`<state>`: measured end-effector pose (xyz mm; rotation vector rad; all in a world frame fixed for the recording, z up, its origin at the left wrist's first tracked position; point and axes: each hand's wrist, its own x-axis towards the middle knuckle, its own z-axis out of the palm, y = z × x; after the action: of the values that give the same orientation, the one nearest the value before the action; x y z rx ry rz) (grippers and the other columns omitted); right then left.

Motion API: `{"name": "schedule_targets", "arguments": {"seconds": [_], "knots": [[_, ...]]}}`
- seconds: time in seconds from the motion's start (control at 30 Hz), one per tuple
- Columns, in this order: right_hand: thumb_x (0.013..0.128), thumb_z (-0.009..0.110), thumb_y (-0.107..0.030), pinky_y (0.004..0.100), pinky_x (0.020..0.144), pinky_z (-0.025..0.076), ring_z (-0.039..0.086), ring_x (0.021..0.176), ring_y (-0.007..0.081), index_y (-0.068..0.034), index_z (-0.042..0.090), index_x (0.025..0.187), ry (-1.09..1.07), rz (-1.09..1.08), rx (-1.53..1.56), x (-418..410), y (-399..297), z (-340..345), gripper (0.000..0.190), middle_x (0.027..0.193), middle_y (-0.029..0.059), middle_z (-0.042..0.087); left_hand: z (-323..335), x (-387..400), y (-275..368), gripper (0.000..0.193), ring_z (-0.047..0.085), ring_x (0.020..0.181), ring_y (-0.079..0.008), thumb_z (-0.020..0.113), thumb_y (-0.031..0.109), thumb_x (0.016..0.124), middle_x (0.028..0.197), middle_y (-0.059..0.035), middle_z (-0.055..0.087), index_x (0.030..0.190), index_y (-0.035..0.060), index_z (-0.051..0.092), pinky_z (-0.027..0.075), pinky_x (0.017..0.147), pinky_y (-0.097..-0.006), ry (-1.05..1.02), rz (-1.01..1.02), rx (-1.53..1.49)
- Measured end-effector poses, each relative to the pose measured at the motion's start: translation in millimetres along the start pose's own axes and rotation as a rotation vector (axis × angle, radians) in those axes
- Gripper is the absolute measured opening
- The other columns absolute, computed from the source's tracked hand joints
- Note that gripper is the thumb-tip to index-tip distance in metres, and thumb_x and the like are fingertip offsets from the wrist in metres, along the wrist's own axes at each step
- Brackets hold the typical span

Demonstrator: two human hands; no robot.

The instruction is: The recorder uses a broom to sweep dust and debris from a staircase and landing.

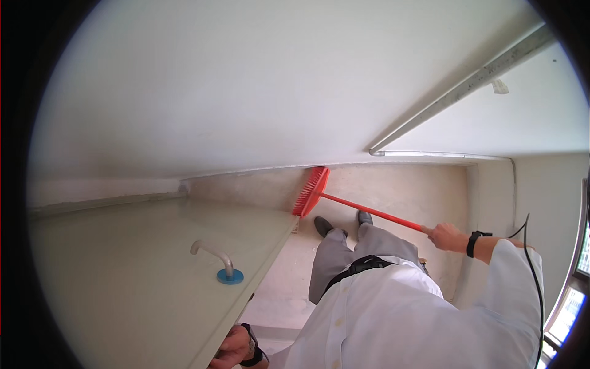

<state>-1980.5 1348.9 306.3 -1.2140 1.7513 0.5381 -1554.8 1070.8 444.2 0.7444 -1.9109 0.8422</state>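
Observation:
My right hand is closed round the red handle of a broom. Its red head, with red bristles, rests low down by the foot of the white wall, close to the free edge of a pale door. At the bottom of the view, my left hand is at that door's edge with the fingers bent; part of it is hidden, so its grip on the edge cannot be told. A metal lever handle with a blue round base stands out from the door's face.
A white wall runs along the far side, with a pipe fixed to it. My shoes stand on the pale floor near the broom head. A window is at the right, and a black cable hangs by my right arm.

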Motion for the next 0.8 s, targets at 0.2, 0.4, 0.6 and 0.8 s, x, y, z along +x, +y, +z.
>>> {"name": "schedule_targets", "arguments": {"seconds": [0.2, 0.4, 0.6, 0.8], "knots": [[0.086, 0.048, -0.013, 0.0467, 0.055, 0.044, 0.059, 0.064, 0.0360, -0.011, 0.051, 0.113, 0.131, 0.068, 0.068, 13.3, 44.5, 36.0, 0.028, 0.068, 0.0169, 0.059, 2.2, 6.2, 4.3, 0.037, 0.039, 0.112, -0.0358, 0.043, 0.012, 0.091, 0.130, -0.0262, 0.029, 0.125, -0.0032, 0.037, 0.041, 0.086, -0.0471, 0.028, 0.005, 0.071], [0.086, 0.048, -0.016, 0.0480, 0.059, 0.045, 0.058, 0.066, 0.0375, -0.013, 0.053, 0.112, 0.131, 0.225, 0.147, -42.6, 50.4, 60.5, 0.027, 0.070, 0.0180, 0.059, 0.3, -2.0, -2.6, 0.037, 0.041, 0.114, -0.0357, 0.043, 0.010, 0.092, 0.131, -0.0260, 0.028, 0.126, -0.0020, 0.037, 0.046, 0.085, -0.0425, 0.041, -0.006, -0.010], [0.085, 0.051, -0.018, 0.0444, 0.061, 0.047, 0.059, 0.065, 0.0349, -0.013, 0.058, 0.115, 0.211, 0.216, 0.253, -90.3, 15.7, 65.5, 0.031, 0.073, 0.0178, 0.061, 0.9, -12.5, -12.2, 0.038, 0.040, 0.117, -0.0359, 0.042, 0.009, 0.091, 0.131, -0.0262, 0.029, 0.126, -0.0027, 0.036, 0.047, 0.087, -0.0436, 0.070, 0.030, -0.053], [0.087, 0.050, -0.017, 0.0372, 0.057, 0.045, 0.058, 0.055, 0.0307, -0.008, 0.052, 0.122, 0.133, 0.229, 0.655, -95.4, -62.1, 68.3, 0.036, 0.066, 0.0214, 0.057, 4.3, -16.5, -17.7, 0.036, 0.040, 0.118, -0.0372, 0.044, 0.013, 0.090, 0.131, -0.0261, 0.032, 0.121, -0.0053, 0.041, 0.043, 0.090, -0.0485, 0.175, 0.074, -0.073]]}}
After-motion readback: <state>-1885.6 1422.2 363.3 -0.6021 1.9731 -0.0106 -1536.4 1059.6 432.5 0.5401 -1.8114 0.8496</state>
